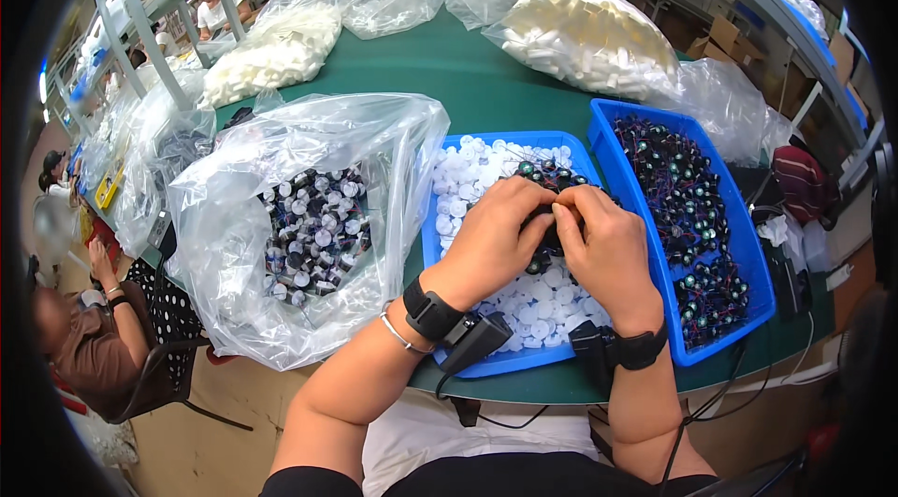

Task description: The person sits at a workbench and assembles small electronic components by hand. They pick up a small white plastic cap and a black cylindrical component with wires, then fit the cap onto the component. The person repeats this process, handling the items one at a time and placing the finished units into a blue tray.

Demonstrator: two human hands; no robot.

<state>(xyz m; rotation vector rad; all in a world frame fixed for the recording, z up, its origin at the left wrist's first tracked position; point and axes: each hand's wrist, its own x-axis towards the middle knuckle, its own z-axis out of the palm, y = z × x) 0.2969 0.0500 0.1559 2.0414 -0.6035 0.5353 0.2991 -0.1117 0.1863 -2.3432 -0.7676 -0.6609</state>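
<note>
My left hand (498, 233) and my right hand (606, 237) meet fingertip to fingertip above a shallow blue tray (429, 259). Both are closed in a pinch. Whatever sits between the fingers is mostly hidden, too small to name. Small white round plastic caps (538, 305) fill the tray under my hands. A heap of dark wired parts with shiny round tops (552, 176) lies over the caps, just beyond and beneath my fingers. To the right, a second blue tray (660, 259) holds many more such dark parts (711, 296) with thin coloured wires.
At left a clear plastic bag (224, 188) gapes around dark pieces with white caps (318, 230). Bags of white cylindrical pieces (599, 34) line the green table's (421, 67) far side. People sit beyond and at left. Cables run from my wrist devices (479, 340).
</note>
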